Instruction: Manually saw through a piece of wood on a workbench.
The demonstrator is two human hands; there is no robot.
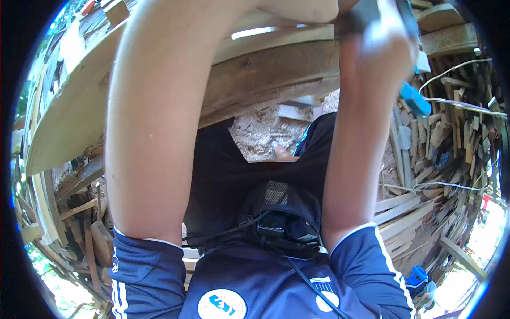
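Both forearms reach up to the top of the head view, over a long curved wooden board (69, 117) with a thick wooden beam (265, 74) alongside. At the upper edge, my left hand (295, 9) is mostly cut off, so its fingers are unclear. My right hand (385, 48), smeared by motion, is at a dark tool (358, 21) and appears closed on it; the tool's shape is blurred. A turquoise object (417, 101) lies just beside my right wrist.
Piles of wood scraps (446, 133) and pale wires (462, 101) fill the right side. More slats (79, 212) lie at the lower left. A dark pouch with devices (281, 228) rests at my lap, above debris-strewn ground (257, 135). A blue item (417, 276) sits at the lower right.
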